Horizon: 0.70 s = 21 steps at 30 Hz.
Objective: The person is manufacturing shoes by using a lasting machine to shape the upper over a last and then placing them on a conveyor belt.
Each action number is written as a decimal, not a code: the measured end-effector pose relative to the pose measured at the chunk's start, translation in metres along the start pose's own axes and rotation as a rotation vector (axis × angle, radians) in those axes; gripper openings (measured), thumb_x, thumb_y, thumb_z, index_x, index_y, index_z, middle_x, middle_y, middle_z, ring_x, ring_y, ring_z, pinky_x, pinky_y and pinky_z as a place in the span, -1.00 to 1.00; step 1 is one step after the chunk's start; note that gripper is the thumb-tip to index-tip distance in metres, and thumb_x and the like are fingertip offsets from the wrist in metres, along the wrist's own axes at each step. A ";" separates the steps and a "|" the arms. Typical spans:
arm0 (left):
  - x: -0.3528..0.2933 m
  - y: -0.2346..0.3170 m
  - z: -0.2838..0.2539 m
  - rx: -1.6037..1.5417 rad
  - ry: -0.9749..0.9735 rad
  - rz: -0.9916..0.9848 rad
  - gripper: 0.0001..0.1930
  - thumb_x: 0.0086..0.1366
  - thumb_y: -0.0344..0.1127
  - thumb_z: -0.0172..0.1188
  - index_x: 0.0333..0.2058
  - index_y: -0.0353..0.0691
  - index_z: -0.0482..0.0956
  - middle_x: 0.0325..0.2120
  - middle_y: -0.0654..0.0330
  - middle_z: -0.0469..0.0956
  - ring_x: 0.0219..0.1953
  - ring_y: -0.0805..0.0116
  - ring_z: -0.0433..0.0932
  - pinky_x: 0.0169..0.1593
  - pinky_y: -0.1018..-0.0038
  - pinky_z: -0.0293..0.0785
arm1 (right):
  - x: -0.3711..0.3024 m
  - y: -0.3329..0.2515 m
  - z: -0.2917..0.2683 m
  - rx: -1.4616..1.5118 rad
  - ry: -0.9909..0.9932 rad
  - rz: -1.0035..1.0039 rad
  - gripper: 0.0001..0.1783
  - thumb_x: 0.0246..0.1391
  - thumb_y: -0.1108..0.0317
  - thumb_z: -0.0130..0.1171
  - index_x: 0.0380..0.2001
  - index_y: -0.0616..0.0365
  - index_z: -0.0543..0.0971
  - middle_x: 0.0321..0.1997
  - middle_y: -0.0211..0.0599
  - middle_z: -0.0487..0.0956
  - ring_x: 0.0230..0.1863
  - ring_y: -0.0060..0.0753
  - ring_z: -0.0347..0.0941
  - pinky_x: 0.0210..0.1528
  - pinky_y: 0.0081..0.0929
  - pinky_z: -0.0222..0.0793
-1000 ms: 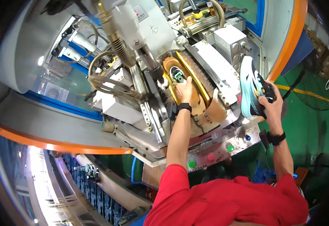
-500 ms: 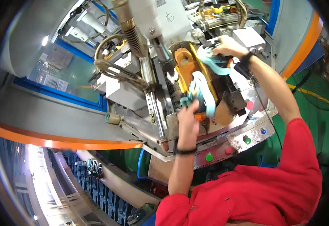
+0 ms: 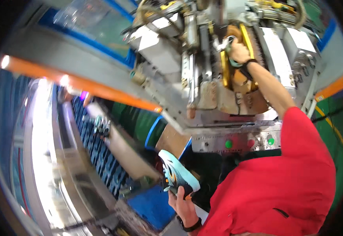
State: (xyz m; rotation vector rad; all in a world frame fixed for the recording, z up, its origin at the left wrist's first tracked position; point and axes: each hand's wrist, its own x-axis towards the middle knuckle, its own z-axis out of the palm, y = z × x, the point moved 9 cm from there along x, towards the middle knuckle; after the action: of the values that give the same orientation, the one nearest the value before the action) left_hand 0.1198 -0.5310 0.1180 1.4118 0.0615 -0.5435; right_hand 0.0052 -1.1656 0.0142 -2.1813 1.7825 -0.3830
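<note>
A light-blue, black and orange sneaker [image 3: 178,171] is tilted with its toe up, down to the left of the machine. My left hand [image 3: 183,206] is closed round its heel end, the thumb along the side. Up in the machine, my right hand [image 3: 240,53] grips a second sneaker [image 3: 233,63], of which only small pale-teal and dark parts show past the fingers. That hand is over the brown cradle [image 3: 233,30], between the yellow side pads [image 3: 247,39]. Motion blur softens the hand and the second sneaker.
A metal panel with green and red buttons [image 3: 228,144] runs along the machine's front. An orange-edged grey guard [image 3: 100,89] stands at the left. Below it lies a conveyor with a dark-blue ridged belt [image 3: 96,147]. A blue board [image 3: 151,206] is beside my left hand.
My left hand has brought a sneaker out of the cradle, down and left toward the conveyor. My right hand has moved from the cradle's right side to over it. The view has swung left.
</note>
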 end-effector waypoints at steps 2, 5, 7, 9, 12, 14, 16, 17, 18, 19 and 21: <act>-0.013 -0.021 -0.037 -0.047 0.171 -0.032 -0.58 0.26 -0.47 0.14 0.09 -0.40 0.36 -0.11 0.11 0.52 -0.12 0.26 0.56 -0.07 0.39 0.50 | -0.062 -0.039 -0.032 0.131 0.240 -0.458 -0.50 -0.02 0.46 0.08 0.04 0.30 0.32 -0.12 0.23 0.51 -0.14 0.20 0.52 -0.08 -0.02 0.47; -0.032 -0.058 -0.075 -0.126 0.334 -0.073 -0.68 0.26 -0.42 0.20 -0.04 -0.38 0.44 -0.18 0.15 0.53 -0.18 0.36 0.55 -0.13 0.44 0.48 | -0.246 -0.103 -0.063 0.362 0.073 -0.652 -0.80 0.03 0.49 0.09 -0.23 0.23 0.52 -0.22 0.00 0.54 -0.13 0.08 0.47 -0.07 -0.11 0.39; -0.045 -0.068 -0.080 0.151 0.285 -0.058 -0.67 0.26 -0.51 0.15 0.02 -0.33 0.44 -0.13 0.11 0.55 -0.10 0.23 0.57 -0.06 0.32 0.54 | -0.329 -0.107 -0.042 0.576 0.013 -0.912 -0.84 -0.03 0.58 0.13 -0.31 0.18 0.52 -0.30 -0.12 0.53 -0.19 -0.01 0.47 -0.15 -0.20 0.39; -0.055 -0.099 -0.082 -0.344 0.281 -0.167 -0.67 0.26 -0.49 0.17 0.01 -0.35 0.45 -0.10 0.10 0.55 -0.07 0.26 0.57 -0.04 0.33 0.55 | -0.369 -0.096 0.025 0.497 -0.158 -0.926 -0.92 -0.03 0.53 0.14 -0.41 0.16 0.49 -0.32 -0.18 0.48 -0.25 -0.03 0.44 -0.19 -0.19 0.39; -0.079 -0.107 -0.107 -0.143 0.272 -0.096 -0.69 0.29 -0.46 0.15 0.00 -0.40 0.45 -0.10 0.08 0.55 -0.07 0.27 0.58 -0.05 0.36 0.56 | -0.388 -0.074 0.131 0.333 -0.238 -1.011 -0.94 0.03 0.46 0.11 -0.38 0.13 0.48 -0.31 -0.14 0.46 -0.21 0.01 0.45 -0.24 -0.14 0.39; -0.102 -0.125 -0.134 -0.214 0.352 -0.164 -0.68 0.28 -0.47 0.14 0.00 -0.43 0.44 -0.14 0.05 0.57 -0.07 0.23 0.58 -0.03 0.35 0.55 | -0.391 -0.067 0.167 0.321 -0.312 -1.087 -0.91 0.09 0.44 0.02 -0.32 0.13 0.48 -0.26 -0.07 0.47 -0.21 0.13 0.43 -0.23 -0.06 0.37; -0.123 -0.146 -0.168 -0.363 0.485 -0.136 -0.67 0.28 -0.47 0.14 0.01 -0.42 0.44 -0.14 0.05 0.57 -0.09 0.21 0.59 -0.03 0.33 0.55 | -0.389 -0.064 0.174 0.435 -0.329 -1.119 -0.91 0.10 0.45 0.02 -0.30 0.15 0.47 -0.24 -0.07 0.46 -0.19 0.14 0.41 -0.19 -0.08 0.35; -0.136 -0.159 -0.189 -0.491 0.573 -0.136 -0.67 0.28 -0.48 0.14 0.01 -0.42 0.44 -0.14 0.05 0.57 -0.10 0.20 0.59 -0.03 0.31 0.54 | -0.394 -0.067 0.173 0.389 -0.342 -1.117 -0.89 0.10 0.45 0.02 -0.29 0.14 0.48 -0.24 -0.07 0.46 -0.17 0.12 0.41 -0.16 -0.10 0.35; -0.150 -0.168 -0.209 -0.510 0.671 -0.128 -0.66 0.27 -0.49 0.14 0.02 -0.41 0.44 -0.14 0.06 0.57 -0.12 0.17 0.60 -0.03 0.28 0.53 | -0.399 -0.071 0.172 0.340 -0.349 -1.113 -0.88 0.10 0.45 0.03 -0.27 0.13 0.49 -0.23 -0.07 0.47 -0.15 0.10 0.41 -0.13 -0.13 0.35; -0.163 -0.176 -0.227 -0.531 0.740 -0.123 -0.66 0.25 -0.47 0.17 0.01 -0.37 0.45 -0.17 0.08 0.58 -0.16 0.17 0.60 -0.11 0.24 0.56 | -0.395 -0.070 0.175 0.355 -0.344 -1.095 -0.88 0.10 0.45 0.05 -0.27 0.13 0.49 -0.23 -0.08 0.48 -0.13 0.07 0.42 -0.10 -0.16 0.36; -0.190 -0.193 -0.270 -0.573 0.897 -0.155 -0.66 0.18 -0.51 0.24 -0.05 -0.41 0.47 -0.20 0.08 0.58 -0.20 0.21 0.61 -0.07 0.30 0.57 | -0.395 -0.079 0.165 0.364 -0.314 -1.076 -0.89 0.09 0.46 0.09 -0.28 0.15 0.51 -0.22 -0.11 0.49 -0.11 0.02 0.44 -0.07 -0.21 0.37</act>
State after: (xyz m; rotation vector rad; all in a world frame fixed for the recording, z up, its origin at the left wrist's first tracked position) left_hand -0.0488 -0.2261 -0.0388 0.9869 0.9741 0.0340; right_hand 0.0631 -0.7533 -0.1137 -2.5215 0.2293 -0.4840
